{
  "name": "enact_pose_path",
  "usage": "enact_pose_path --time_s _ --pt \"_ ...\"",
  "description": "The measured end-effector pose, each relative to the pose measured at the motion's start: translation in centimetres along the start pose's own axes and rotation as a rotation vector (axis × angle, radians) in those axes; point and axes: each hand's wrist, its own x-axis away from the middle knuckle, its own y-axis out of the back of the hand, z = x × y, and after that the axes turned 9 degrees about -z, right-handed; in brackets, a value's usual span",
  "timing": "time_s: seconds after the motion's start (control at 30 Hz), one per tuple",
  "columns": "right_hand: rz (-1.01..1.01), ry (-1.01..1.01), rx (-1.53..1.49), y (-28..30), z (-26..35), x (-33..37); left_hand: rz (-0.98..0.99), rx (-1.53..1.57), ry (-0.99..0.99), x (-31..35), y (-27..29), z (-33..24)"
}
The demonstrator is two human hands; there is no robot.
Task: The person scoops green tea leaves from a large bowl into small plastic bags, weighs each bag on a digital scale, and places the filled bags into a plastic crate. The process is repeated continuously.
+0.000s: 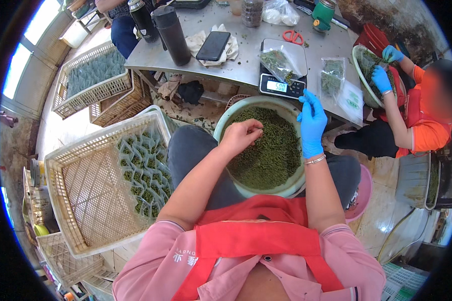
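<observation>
Though clear bags are filled, green berries are left in the pale-green basin, bare left hand's and gloved right hand's grips unclear.

A stainless-steel table stands across the room, its brushed top dulled with specks. Well beyond its left edge, bright window panes admit white daylight above a grimy, stained left wall. Past its far right corner rises a mottled, dark-blotched wall. Off the front right corner, pale floor tiles catch a glossy reflection.
</observation>
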Motion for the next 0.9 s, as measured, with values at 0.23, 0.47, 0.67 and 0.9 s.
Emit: enact_pose_path --time_s 0.23,0.47,0.67,0.9 --pt "0.169 0.126 0.144 1.2 -1.5 -0.1 -0.260 0.114 -0.124 -5.1 3.4 -0.5" --pt "0.285 0.425 0.526 0.5 -3.0 -3.0 -0.429 0.298 -0.017 -8.0 6.4 0.2" --pt "0.221 0.581 0.504 -0.9 -3.4 -3.2 -0.351 0.174 -0.044 -6.8 4.5 -0.1" --pt "0.309 0.537 0.784 -4.8 -1.4 -5.0 -0.394 -0.028 -0.080 -6.7 3.7 -0.7"
